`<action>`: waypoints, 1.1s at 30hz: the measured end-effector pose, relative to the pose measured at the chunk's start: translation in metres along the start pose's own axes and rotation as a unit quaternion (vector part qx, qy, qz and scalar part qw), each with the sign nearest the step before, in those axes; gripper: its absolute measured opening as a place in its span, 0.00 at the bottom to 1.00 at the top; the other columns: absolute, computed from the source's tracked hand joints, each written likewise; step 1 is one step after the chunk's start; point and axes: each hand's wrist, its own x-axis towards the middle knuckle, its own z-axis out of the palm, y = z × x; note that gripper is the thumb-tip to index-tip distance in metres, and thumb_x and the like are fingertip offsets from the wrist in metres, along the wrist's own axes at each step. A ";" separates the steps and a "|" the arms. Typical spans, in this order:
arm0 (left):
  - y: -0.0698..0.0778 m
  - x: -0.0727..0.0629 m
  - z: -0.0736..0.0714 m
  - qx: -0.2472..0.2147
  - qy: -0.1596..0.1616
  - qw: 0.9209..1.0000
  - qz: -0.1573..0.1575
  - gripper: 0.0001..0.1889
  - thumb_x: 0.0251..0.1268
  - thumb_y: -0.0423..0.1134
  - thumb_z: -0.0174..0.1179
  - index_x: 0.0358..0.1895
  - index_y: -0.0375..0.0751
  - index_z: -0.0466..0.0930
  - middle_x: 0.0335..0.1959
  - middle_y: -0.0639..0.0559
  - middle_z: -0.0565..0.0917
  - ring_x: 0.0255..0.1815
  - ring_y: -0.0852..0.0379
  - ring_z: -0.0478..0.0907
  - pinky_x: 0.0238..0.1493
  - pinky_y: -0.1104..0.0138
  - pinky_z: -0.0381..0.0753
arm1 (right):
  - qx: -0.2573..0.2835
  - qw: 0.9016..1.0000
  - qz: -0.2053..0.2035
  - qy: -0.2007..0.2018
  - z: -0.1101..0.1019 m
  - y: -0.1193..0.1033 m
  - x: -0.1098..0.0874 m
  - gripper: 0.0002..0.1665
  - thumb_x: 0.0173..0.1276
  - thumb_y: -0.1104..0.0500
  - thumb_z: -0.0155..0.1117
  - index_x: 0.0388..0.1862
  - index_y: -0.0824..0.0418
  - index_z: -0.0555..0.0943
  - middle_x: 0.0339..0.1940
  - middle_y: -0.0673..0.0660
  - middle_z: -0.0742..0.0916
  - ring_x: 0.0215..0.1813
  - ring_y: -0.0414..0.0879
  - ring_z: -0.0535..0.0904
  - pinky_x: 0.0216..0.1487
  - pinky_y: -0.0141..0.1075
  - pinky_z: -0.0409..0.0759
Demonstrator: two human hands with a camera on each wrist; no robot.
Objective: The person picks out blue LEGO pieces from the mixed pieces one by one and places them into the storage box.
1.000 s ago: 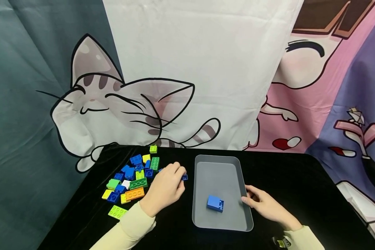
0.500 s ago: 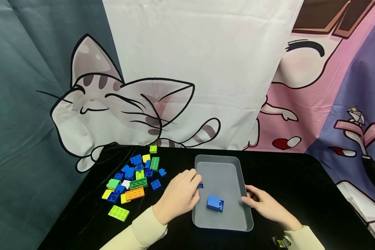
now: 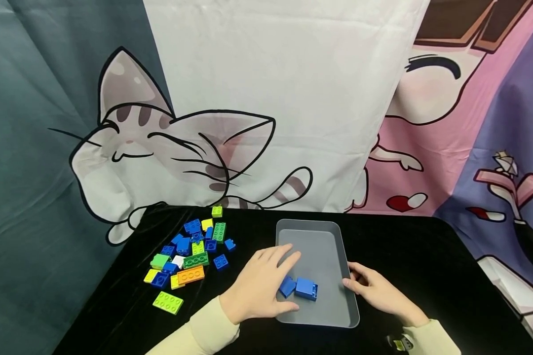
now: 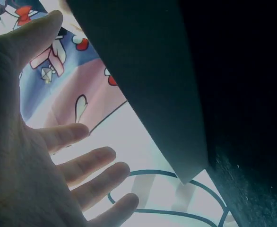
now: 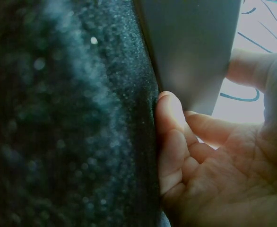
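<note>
My left hand point(image 3: 263, 283) hovers over the left rim of a shallow grey tray point(image 3: 313, 246), its fingers spread and holding nothing. Beside its fingers a small blue brick point(image 3: 286, 286) lies in the tray, partly hidden by the hand. Just right of that sits a larger blue block point(image 3: 306, 289), close against it; whether they touch I cannot tell. My right hand point(image 3: 379, 291) grips the tray's right side, thumb at the rim and fingers curled outside the wall. In the left wrist view, the open left hand point(image 4: 39, 146) appears beside the tray's dark wall point(image 4: 148, 71).
Left of the tray, a loose cluster of toy bricks covers the black cloth point(image 3: 240, 335), among them an orange brick point(image 3: 191, 274), a dark green brick point(image 3: 196, 260) and a lime brick point(image 3: 168, 302). A stray blue brick point(image 3: 220, 262) lies nearer the tray. A printed curtain point(image 3: 293, 98) hangs behind.
My left hand has carried a small blue brick rightward from near the cluster into the tray and let it go, its fingers now spread. My right hand has stayed on the tray's edge.
</note>
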 end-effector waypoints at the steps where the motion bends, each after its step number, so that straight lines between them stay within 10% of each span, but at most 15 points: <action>1: -0.001 -0.001 0.000 -0.001 -0.002 1.000 0.000 0.53 0.52 0.76 0.66 0.79 0.51 0.65 0.79 0.48 0.68 0.76 0.48 0.69 0.74 0.49 0.71 | 0.000 1.000 -0.001 0.000 0.000 0.000 0.000 0.31 0.79 0.51 0.61 0.72 0.69 0.71 0.37 0.55 0.79 0.33 0.35 0.75 0.34 0.31 0.76; 33: -0.072 -0.055 0.004 0.025 -0.021 0.993 -0.114 0.43 0.60 0.66 0.68 0.74 0.47 0.71 0.74 0.44 0.74 0.71 0.43 0.73 0.67 0.45 0.77 | -0.010 1.000 0.005 0.005 0.001 0.001 0.001 0.31 0.79 0.51 0.61 0.70 0.69 0.72 0.37 0.54 0.79 0.33 0.36 0.74 0.32 0.31 0.74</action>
